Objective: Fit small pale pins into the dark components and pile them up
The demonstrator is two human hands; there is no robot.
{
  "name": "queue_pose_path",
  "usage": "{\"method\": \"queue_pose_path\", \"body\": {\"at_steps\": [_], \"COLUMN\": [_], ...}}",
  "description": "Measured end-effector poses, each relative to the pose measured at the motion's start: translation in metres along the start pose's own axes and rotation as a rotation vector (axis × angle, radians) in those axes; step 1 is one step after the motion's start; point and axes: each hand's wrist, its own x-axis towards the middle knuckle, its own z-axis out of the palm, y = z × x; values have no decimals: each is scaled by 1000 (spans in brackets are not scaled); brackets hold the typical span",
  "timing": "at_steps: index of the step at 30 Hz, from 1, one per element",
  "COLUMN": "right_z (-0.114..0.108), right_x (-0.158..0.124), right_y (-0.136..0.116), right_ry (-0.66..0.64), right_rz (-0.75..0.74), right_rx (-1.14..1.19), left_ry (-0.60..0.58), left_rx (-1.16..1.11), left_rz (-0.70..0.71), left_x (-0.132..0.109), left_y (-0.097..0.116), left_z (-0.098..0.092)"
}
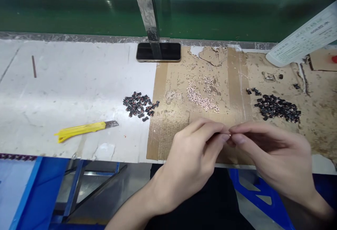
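My left hand point(193, 151) and my right hand point(276, 153) meet fingertip to fingertip above the front edge of the cardboard. Both are closed in a pinch. Whatever lies between the fingertips is too small and covered to name. Beyond the hands is a scattering of tiny pinkish metal-like pieces point(201, 98). A pile of small black parts point(279, 108) lies past my right hand, and a smaller group of similar black parts point(137, 104) sits to the left, on the white surface.
A yellow utility knife point(81, 130) lies at left with its blade out. A phone point(158, 52) rests by a metal post point(147, 9) at the back. A white bottle point(302, 37) leans in from the right. A thin brown stick point(34, 66) lies far left.
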Motion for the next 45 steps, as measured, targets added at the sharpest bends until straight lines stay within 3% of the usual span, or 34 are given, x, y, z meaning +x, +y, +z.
{"method": "queue_pose_path", "body": {"at_steps": [3, 9, 12, 15, 19, 24, 34, 38, 42, 45], "right_z": [-4, -15, -17, -17, -18, -13, -8, -9, -5, 0], "right_x": [1, 10, 8, -2, -16, -21, -17, -19, -23, -25], "right_y": [3, 1, -1, 4, 17, 26, 21, 15, 4, -2], "right_ry": [-73, -241, -271, -232, -178, -204, -250, -185, -75, -53], "right_rz": [-137, -431, -485, -424, -272, -313, -394, -223, 44, 154], "right_rx": [-64, -210, -268, -249, -298, -503, -587, -407, -85, 97], "left_ry": [-106, -329, -357, -259, 43, 206, 275, 279, 186, 155], "left_rx": [-135, -364, -448, -498, -503, -407, -337, -463, -791, -1023], "left_rz": [-192, -434, -503, -516, -537, -460, -425, -498, -630, -695], "left_x": [2, 8, 8, 2, -11, -20, -22, -21, -22, -22], "left_y": [3, 4, 2, -3, -12, -19, -19, -18, -17, -16], "left_z": [-8, -20, -19, -16, -16, -20, -23, -17, 1, 13]}}
